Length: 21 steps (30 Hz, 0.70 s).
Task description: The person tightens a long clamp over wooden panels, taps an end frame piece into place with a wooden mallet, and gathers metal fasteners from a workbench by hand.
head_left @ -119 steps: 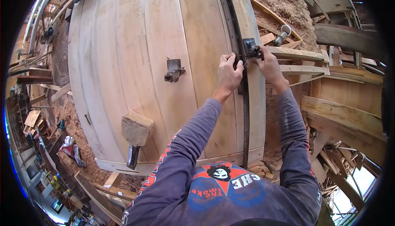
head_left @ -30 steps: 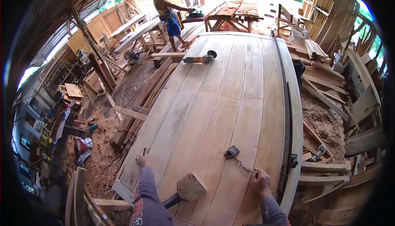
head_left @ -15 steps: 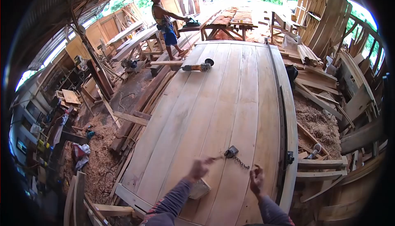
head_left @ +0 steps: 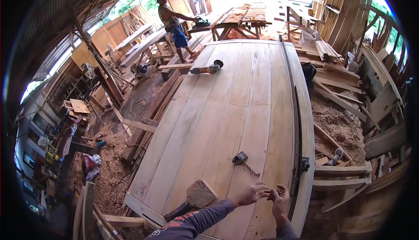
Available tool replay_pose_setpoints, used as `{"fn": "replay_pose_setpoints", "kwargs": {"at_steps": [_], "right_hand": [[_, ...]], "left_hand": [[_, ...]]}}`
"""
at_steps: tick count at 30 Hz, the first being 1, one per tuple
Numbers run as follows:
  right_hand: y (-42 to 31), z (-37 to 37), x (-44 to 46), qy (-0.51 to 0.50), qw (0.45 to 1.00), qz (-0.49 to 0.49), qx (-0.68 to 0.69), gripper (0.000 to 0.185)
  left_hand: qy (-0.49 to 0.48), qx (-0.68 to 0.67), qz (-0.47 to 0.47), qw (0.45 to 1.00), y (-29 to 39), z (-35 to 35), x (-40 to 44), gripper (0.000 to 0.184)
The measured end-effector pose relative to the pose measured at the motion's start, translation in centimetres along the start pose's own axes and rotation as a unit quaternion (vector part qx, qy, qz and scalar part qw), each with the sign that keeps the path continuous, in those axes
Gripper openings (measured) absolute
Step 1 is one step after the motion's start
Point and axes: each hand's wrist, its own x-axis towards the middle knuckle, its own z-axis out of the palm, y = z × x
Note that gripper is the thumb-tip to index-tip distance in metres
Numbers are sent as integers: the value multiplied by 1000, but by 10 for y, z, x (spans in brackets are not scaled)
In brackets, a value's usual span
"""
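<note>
Over the lower right of a large plank panel, my left hand and my right hand meet, fingertips pinched together. Whatever small thing lies between them is too small to make out. Just above them on the planks rests a dark metal clamp piece with a short chain. A wooden mallet lies to the left of my hands, its dark handle under my left forearm. Along the panel's right side runs a long dark bar with a black clamp head.
An angle grinder lies on the panel's far left. Beyond it a person stands at a bench, hands on a tool. Lumber is stacked at the right; wooden supports jut out beside the panel. Shavings cover the floor at left.
My left hand picked at the panel's left side, where a small nail-like item stood, then moved right across the mallet to my right hand. Earlier both hands were at the bar's clamp head.
</note>
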Motion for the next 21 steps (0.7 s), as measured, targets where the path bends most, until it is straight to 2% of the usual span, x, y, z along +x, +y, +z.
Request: {"fn": "replay_pose_setpoints", "kwargs": {"at_steps": [1,2,4,5,7,11,12,14,15,17,19,21], "right_hand": [[-2,-4,5,28,1000,13,-4,28],[-4,-8,9,55,998,26,-7,25],[-11,-9,16,57,998,21,-8,20],[-17,-7,16,55,998,21,-6,20],[-12,-13,21,47,999,17,-14,19],[-9,-9,24,48,998,21,-29,18],[-10,-9,26,55,998,21,-31,18],[-12,-12,28,59,997,21,-45,16],[-15,-16,30,60,997,14,-56,14],[-15,-28,38,76,995,42,-48,17],[-27,-37,40,69,994,44,-71,25],[-44,-44,52,90,994,1,-60,26]], "left_hand": [[46,57,47,996,-6,-1,4,44],[44,57,46,996,-7,-9,11,44],[105,220,-6,970,-10,-36,24,65],[103,224,-11,969,-23,-42,25,65],[-37,357,-62,931,-58,-53,30,77],[-106,379,-31,919,-107,-55,35,74],[-34,365,-31,930,-112,-60,36,70],[54,348,-119,928,-103,-69,33,59],[60,351,-194,914,-66,-85,42,53],[95,142,-41,984,-132,-79,42,42],[129,175,-3,976,-151,-69,40,39],[190,190,-76,960,-138,-58,56,42]]}}
